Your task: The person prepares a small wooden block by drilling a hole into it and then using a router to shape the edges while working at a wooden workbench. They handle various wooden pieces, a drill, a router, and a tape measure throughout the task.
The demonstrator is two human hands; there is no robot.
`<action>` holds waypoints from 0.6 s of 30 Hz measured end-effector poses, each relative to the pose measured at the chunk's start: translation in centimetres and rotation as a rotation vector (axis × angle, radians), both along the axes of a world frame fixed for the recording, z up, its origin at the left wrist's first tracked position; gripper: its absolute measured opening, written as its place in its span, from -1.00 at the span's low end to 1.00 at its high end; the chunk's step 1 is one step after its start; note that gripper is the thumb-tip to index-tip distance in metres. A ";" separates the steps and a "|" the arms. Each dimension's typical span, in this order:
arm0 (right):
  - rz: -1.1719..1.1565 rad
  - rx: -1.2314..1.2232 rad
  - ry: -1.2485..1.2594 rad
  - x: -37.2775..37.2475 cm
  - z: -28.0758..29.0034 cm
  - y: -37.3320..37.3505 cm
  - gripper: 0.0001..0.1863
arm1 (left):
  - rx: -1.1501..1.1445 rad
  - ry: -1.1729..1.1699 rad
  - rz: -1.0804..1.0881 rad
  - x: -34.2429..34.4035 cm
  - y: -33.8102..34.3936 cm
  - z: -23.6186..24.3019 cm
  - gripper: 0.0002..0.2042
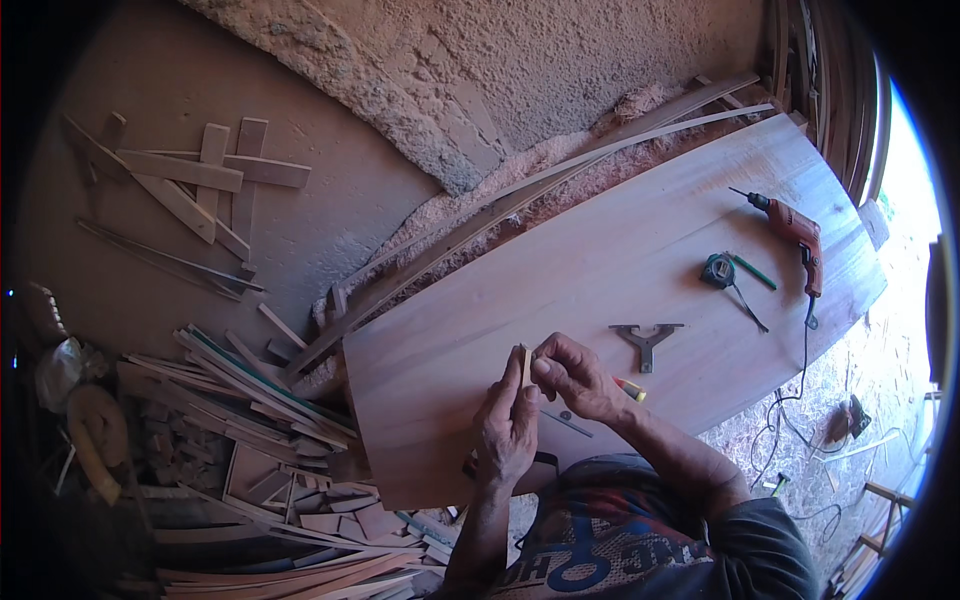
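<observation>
Over the near part of a large wooden panel (620,230), my two hands meet at a small pale strip, apparently wood (527,366). My left hand (507,420) grips it upright between thumb and fingers. Bent fingers of my right hand (578,378) pinch at its upper right side; whether they hold anything smaller cannot be made out. Just beyond the hands lies a dark Y-shaped metal piece (646,347). A yellow and red tool handle (630,389) shows beside my right wrist, and a thin metal strip (568,424) lies under that forearm.
An orange power drill (797,232) rests at the panel's far right, its cord (803,360) hanging over the edge. Near it are a tape measure (718,270) and a green pencil (755,272). Wood offcuts (270,430) pile up at left; long boards (850,110) lean at far right.
</observation>
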State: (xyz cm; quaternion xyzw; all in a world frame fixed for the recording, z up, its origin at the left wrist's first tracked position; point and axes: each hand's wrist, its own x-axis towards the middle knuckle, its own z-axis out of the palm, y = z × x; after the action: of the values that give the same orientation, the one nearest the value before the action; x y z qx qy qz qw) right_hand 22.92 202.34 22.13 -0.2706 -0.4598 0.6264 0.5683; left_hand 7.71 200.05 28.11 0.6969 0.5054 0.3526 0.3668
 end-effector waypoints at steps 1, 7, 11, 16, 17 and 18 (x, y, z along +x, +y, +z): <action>-0.036 0.040 -0.039 0.0 0.1 -0.1 -0.71 | -0.004 0.004 0.003 0.0 -0.1 0.1 -0.49; 0.042 0.036 0.113 0.0 0.1 -0.3 -0.70 | 0.203 -0.002 0.020 -0.1 0.2 -0.8 -0.53; -0.110 0.106 -0.044 0.1 0.5 -0.5 -0.76 | 0.086 -0.027 0.007 -0.4 0.0 -0.8 -0.51; -0.299 0.336 -0.495 0.6 1.4 -0.5 -0.80 | 0.106 -0.012 -0.019 -0.6 -0.4 -0.9 -0.52; -0.315 0.332 -0.493 0.5 1.4 -0.5 -0.82 | 0.108 0.005 -0.017 -0.6 -0.4 -0.8 -0.52; -0.330 0.328 -0.490 0.2 1.4 -0.6 -0.83 | 0.110 0.022 -0.015 -0.5 -0.4 -0.8 -0.52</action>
State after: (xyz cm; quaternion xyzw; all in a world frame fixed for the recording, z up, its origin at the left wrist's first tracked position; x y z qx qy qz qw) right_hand 23.12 201.73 23.54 -0.3891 -0.6273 0.3600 0.5705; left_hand 7.21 199.66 27.31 0.7235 0.4843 0.3693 0.3249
